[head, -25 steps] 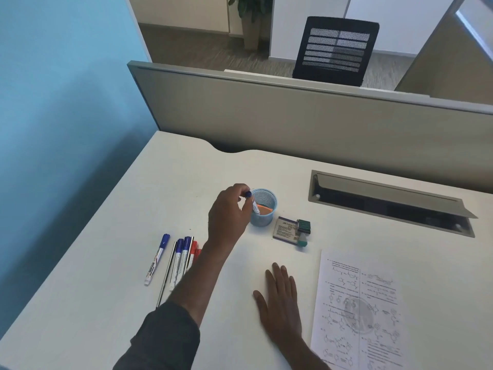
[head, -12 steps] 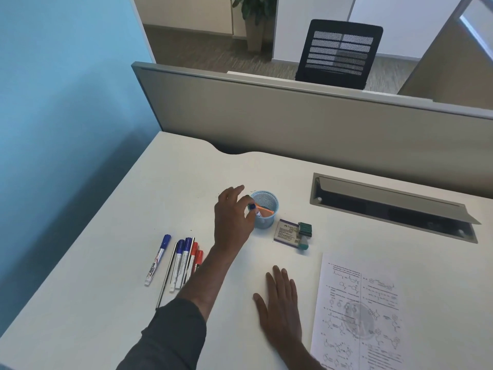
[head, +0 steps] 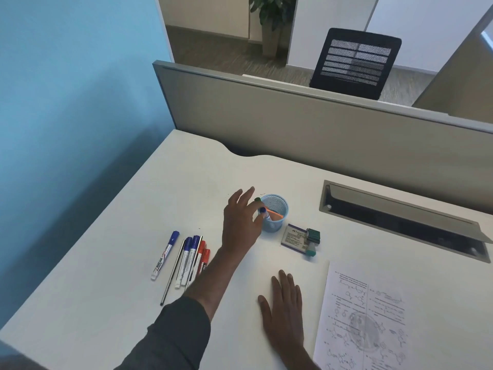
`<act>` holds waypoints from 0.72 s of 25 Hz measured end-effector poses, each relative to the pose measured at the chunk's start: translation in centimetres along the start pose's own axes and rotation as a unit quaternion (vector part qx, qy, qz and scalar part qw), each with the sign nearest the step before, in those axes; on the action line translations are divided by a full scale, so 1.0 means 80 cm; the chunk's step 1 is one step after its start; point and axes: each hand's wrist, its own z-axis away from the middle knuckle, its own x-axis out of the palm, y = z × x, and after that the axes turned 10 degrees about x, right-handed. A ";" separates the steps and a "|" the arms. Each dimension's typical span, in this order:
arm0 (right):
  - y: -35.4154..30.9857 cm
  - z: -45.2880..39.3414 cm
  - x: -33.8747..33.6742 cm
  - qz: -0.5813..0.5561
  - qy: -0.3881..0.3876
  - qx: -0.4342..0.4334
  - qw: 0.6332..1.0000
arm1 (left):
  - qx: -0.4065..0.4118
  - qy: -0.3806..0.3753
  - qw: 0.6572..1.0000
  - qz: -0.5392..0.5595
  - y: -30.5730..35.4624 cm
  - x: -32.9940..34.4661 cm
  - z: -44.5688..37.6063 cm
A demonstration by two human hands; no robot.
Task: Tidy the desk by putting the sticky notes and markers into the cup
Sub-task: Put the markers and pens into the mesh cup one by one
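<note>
A light blue mesh cup [head: 277, 226] stands mid-desk with orange sticky notes [head: 276, 214] inside. A blue-capped marker [head: 264, 211] leans in the cup against its near-left rim, and a green cap [head: 257, 200] shows just behind my fingers. My left hand [head: 240, 222] hovers at the cup's left side with fingers straight and spread, holding nothing. My right hand [head: 285, 311] lies flat on the desk. One blue marker [head: 165, 255] and a bunch of blue and red markers [head: 192, 259] lie to the left, partly under my forearm.
A thin dark pen [head: 173, 273] lies among the markers. A small labelled box [head: 294, 238] with a green stamp [head: 313, 235] sits right of the cup. A printed sheet [head: 368, 316] lies at the front right, with a cable slot [head: 400, 220] and a grey partition [head: 320, 124] behind.
My left hand held the blue-capped marker over the cup, lowered it in, then let go and spread its fingers. The right hand stayed flat.
</note>
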 end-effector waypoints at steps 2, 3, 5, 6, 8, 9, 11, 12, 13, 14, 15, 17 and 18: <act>-0.008 -0.001 0.001 0.005 0.002 0.005 1.000 | -0.008 0.029 0.999 0.015 -0.007 -0.005 0.011; -0.015 -0.002 0.002 0.009 -0.001 -0.003 1.000 | -0.019 0.046 0.998 0.025 -0.011 -0.008 0.019; -0.039 -0.008 0.003 0.007 -0.012 -0.036 0.999 | -0.045 0.081 0.995 0.048 -0.021 -0.016 0.037; -0.056 -0.014 0.002 -0.005 -0.021 -0.041 0.999 | -0.056 0.096 0.992 0.055 -0.027 -0.022 0.046; -0.096 -0.029 0.001 -0.038 -0.036 -0.031 0.998 | -0.080 0.114 0.988 0.067 -0.040 -0.034 0.065; -0.115 -0.036 0.001 -0.052 -0.042 -0.026 0.997 | -0.091 0.118 0.986 0.074 -0.047 -0.040 0.074; -0.150 -0.050 0.001 -0.081 -0.064 -0.015 0.994 | -0.113 0.128 0.981 0.089 -0.057 -0.052 0.087; -0.165 -0.056 0.002 -0.098 -0.082 -0.007 0.992 | -0.126 0.138 0.978 0.096 -0.062 -0.059 0.093; -0.177 -0.061 0.003 -0.112 -0.100 -0.001 0.989 | -0.138 0.148 0.974 0.101 -0.067 -0.066 0.099; -0.188 -0.065 0.004 -0.119 -0.114 0.005 0.986 | -0.149 0.158 0.971 0.104 -0.074 -0.073 0.104; -0.197 -0.068 0.005 -0.122 -0.124 0.012 0.985 | -0.162 0.163 0.968 0.104 -0.081 -0.079 0.108; -0.212 -0.073 0.006 -0.130 -0.144 0.035 0.980 | -0.190 0.162 0.963 0.099 -0.095 -0.090 0.116; -0.216 -0.073 0.007 -0.129 -0.154 0.043 0.979 | -0.197 0.162 0.962 0.095 -0.100 -0.094 0.120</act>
